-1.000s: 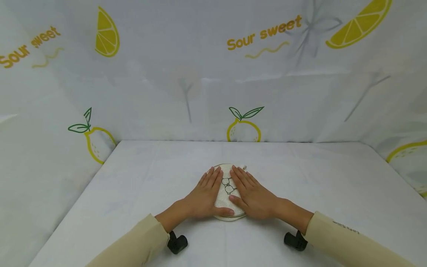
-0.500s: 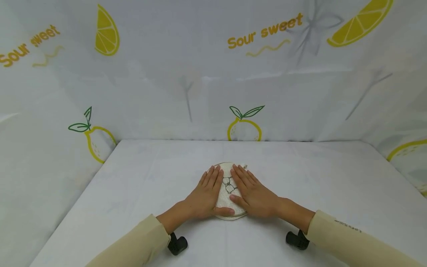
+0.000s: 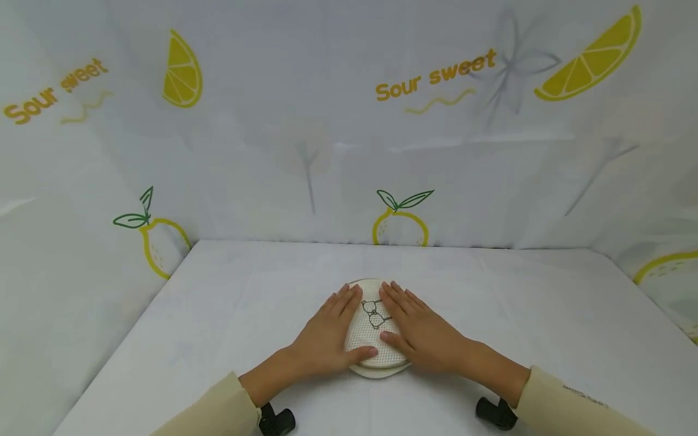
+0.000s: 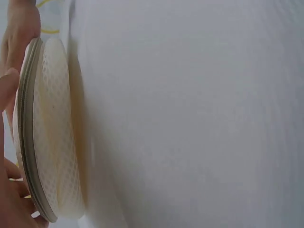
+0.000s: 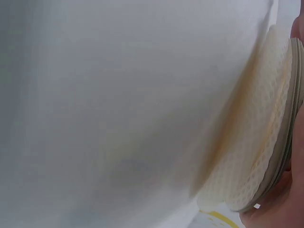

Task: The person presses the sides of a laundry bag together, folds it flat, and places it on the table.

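Surroundings: white cloth-covered worktop [image 3: 229, 303] and printed backdrop.
White fabric walls [image 3: 305, 151] on three sides carry yellow lemon motifs [image 3: 400, 221] and "Sour sweet" lettering [image 3: 435, 75].

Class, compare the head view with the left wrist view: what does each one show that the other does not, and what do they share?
Only the head view shows the drawing on top of the round pad, the right hand, both beige sleeves, and the lemon-print backdrop. Only the left wrist view shows the pad edge-on: a grey seam running between mesh layers. Both show the pad on the white table, with the left hand resting on it.
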`<state>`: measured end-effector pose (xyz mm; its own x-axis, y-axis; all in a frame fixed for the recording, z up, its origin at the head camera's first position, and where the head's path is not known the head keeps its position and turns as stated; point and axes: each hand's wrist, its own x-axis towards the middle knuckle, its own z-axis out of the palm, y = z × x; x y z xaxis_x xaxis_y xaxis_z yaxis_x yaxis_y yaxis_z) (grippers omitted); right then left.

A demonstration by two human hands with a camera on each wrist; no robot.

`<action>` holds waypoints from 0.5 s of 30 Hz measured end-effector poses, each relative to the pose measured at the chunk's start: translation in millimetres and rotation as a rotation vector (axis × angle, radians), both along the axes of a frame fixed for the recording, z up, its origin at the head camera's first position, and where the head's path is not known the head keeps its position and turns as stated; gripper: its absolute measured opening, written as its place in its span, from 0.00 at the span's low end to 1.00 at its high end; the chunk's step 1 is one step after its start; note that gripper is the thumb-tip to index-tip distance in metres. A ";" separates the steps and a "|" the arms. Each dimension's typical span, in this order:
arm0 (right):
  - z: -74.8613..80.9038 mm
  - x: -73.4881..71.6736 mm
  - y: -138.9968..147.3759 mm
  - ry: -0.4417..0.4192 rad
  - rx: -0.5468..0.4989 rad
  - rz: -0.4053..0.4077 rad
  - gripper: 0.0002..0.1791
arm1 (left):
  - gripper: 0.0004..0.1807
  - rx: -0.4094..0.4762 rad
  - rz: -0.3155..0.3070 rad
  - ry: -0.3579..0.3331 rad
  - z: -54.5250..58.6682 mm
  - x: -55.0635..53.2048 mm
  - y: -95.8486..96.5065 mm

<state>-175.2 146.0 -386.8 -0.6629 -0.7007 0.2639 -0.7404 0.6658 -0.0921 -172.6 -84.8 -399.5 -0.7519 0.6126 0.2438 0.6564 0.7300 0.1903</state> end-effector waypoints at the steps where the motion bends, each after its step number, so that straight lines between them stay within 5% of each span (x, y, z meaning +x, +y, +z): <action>1: 2.7 0.1 1.4 0.000 0.001 0.000 0.36 | 0.50 0.025 -0.004 -0.009 2.3 -0.6 -2.9; 8: 29.9 1.9 9.6 -0.044 -0.084 0.076 0.29 | 0.33 0.103 -0.158 -0.032 22.8 -29.4 -25.8; 15: 34.6 1.2 -4.4 0.205 0.054 0.576 0.33 | 0.25 0.073 -0.393 -0.026 37.6 -73.2 -17.9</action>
<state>-174.0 141.6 -352.3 -0.1126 -0.9472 0.3003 -0.9818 0.1526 0.1130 -245.8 -102.7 -361.9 -0.4699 0.8367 0.2812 0.8774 0.4079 0.2524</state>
